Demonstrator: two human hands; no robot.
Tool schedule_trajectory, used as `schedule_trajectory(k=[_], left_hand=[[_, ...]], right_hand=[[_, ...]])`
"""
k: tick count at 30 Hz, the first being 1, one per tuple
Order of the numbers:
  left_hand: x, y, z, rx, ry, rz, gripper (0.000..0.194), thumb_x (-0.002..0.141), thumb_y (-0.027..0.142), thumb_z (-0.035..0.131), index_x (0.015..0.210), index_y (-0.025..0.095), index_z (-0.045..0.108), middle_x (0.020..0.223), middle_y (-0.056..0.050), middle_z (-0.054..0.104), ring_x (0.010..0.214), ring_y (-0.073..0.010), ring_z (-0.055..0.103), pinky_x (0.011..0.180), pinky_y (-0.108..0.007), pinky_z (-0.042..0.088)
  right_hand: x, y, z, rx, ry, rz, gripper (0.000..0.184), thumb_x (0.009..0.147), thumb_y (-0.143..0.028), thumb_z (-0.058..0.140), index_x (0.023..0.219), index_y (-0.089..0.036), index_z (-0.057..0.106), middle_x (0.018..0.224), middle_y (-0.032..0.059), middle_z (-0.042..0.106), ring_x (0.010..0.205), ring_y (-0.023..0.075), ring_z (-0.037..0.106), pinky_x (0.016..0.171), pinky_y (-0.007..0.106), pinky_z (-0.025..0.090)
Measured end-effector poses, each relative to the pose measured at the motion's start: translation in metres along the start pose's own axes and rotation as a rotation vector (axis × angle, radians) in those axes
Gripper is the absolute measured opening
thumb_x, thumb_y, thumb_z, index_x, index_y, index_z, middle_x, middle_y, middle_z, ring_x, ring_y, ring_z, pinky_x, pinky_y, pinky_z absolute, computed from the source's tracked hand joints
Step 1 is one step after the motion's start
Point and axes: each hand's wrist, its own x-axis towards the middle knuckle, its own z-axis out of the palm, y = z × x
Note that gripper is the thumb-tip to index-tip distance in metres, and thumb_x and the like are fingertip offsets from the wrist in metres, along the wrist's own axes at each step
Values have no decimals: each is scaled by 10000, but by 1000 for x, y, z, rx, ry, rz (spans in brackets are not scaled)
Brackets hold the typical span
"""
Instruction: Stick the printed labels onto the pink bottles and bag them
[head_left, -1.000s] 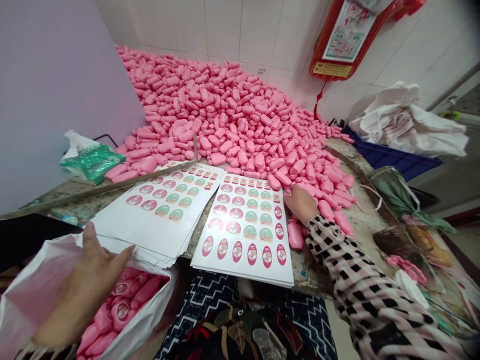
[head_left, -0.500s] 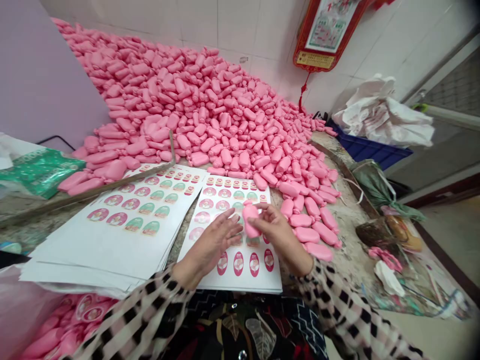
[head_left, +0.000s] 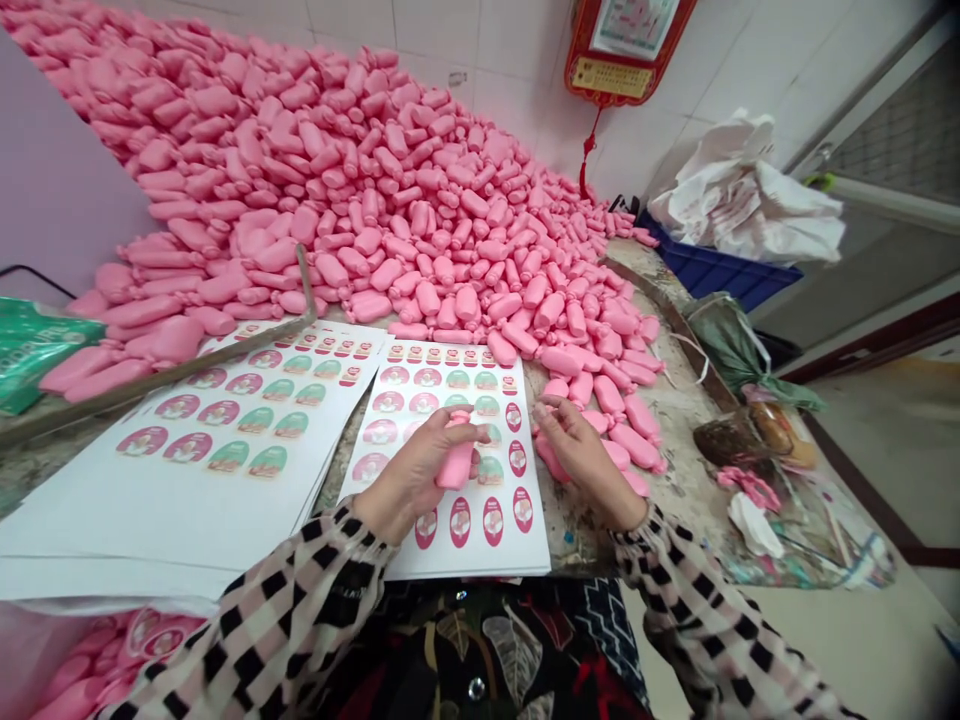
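In the head view, my left hand (head_left: 420, 465) is closed around a small pink plastic bottle (head_left: 456, 462), which stands roughly upright over a sticker sheet (head_left: 409, 545). That sheet carries rows of pink, green and oval dark-pink stickers. To its right, my right hand (head_left: 581, 455) is held with loosely curved fingers, thumb and fingers apart, and I see nothing in it. Several loose pink bottles (head_left: 637, 425) lie just beyond and beside that hand. Part of the held bottle is hidden by my left thumb and fingers.
A large heap of pink bottles (head_left: 375, 190) rises against the tiled wall. A stack of sticker sheets (head_left: 172, 510) lies on the left, under a long thin bar (head_left: 180, 370). At the right are a blue crate (head_left: 705, 268) and a dark green bag (head_left: 731, 335).
The pink bottle has passed from my right hand to my left. My right hand has drawn away to the right. The camera view has shifted a little.
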Motion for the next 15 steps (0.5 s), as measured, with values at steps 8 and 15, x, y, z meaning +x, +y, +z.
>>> schedule_trajectory(k=[8,15], left_hand=[[17,-12,13,1549,-51,653,289,831,225,473,1103,194,567,1140,-107,578,906,-251,571,794,-389,428],[31,-21,9,1672,-127,674,367,839,256,485,1204,239,522,1332,-107,475,968,-267,581,806,-395,434]], right_hand=[[10,-8,5,-846,52,-75,295,931,-349,368,999,-234,632,912,63,619,857,199,556,681,284,368],[-6,-10,-2,-827,115,-83,305,914,-426,386,1036,-237,593,990,65,601,907,211,551,690,295,369]])
